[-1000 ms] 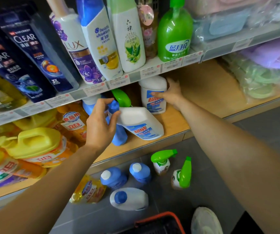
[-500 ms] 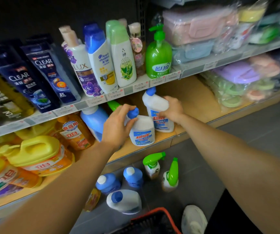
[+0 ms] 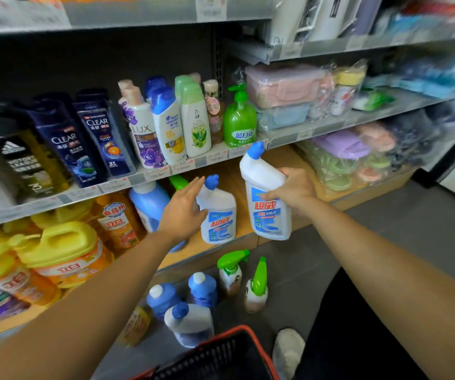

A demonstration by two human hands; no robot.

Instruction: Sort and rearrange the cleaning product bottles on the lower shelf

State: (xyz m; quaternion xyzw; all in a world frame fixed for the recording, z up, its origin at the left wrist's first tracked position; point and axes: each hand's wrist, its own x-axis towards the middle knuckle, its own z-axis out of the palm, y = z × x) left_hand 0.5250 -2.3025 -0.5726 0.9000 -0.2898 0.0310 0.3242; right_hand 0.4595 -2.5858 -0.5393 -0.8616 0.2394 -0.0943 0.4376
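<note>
My right hand [image 3: 292, 192] curls its fingers round one white toilet-cleaner bottle [image 3: 264, 215], held just off the lower shelf [image 3: 286, 157], I judge for repositioning. My left hand [image 3: 185, 207], fingers straight and together, seemingly steadies the upright twin bottle [image 3: 219, 218] near the shelf's front edge.

White, blue-capped left bottle [image 3: 218, 215] stands on lower shelf [image 3: 233, 171]; matching right bottle [image 3: 259, 176] tilted.

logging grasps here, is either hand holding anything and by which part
Right hand grips a white blue-capped cleaner bottle round its body. Left hand is open, holding nothing.
</note>
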